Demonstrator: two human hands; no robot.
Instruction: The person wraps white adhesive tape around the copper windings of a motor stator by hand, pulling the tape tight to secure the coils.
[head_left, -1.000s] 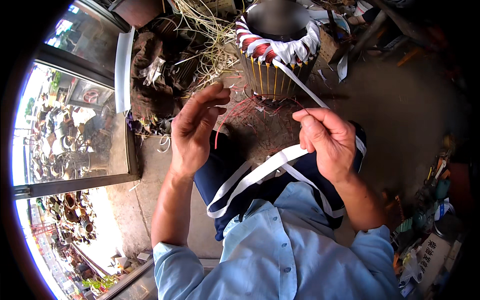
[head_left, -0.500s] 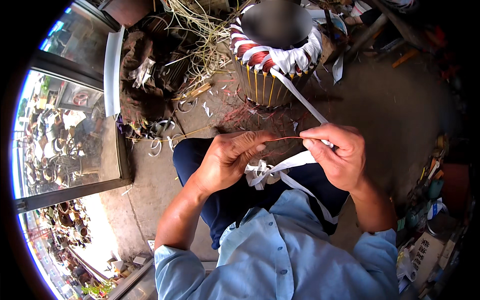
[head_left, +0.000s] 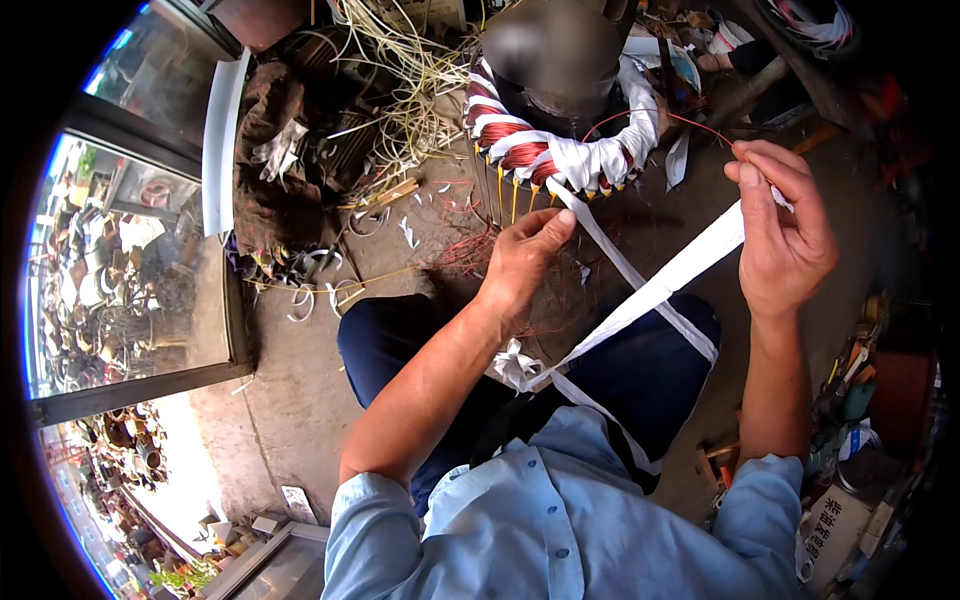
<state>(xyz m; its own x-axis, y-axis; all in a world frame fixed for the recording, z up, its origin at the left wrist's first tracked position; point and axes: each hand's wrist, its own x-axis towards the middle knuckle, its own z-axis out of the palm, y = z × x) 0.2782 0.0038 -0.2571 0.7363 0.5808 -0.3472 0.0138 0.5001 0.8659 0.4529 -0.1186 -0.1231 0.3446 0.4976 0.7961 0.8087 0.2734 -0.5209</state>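
Observation:
In front of me stands a motor stator [head_left: 518, 157]. White tape spirals around its red-brown wire coils, and yellow slot liners line its side. My left hand [head_left: 525, 262] is closed close to the coil rim, thumb and forefinger together beside the tape strip [head_left: 607, 240] leaving the coils; what they grip is hidden. Raised at the right, my right hand [head_left: 785, 225] pinches a thin red wire [head_left: 690, 120] that arcs back into the stator. White cloth tape [head_left: 670, 282] also runs from this hand down to a crumpled bunch [head_left: 518, 365] on my lap.
Tangled pale strips [head_left: 400, 80] lie at the far left, next to a dark cloth heap [head_left: 268, 150]. Red wire scraps [head_left: 475, 240] litter the concrete floor. A glass door [head_left: 150, 270] stands at left. Boxes and tools, including a carton [head_left: 830, 525], crowd the right side.
My hands have moved apart: the left toward the stator, the right up and rightward with the red wire. The tape has been drawn into a long slant. The view has shifted slightly.

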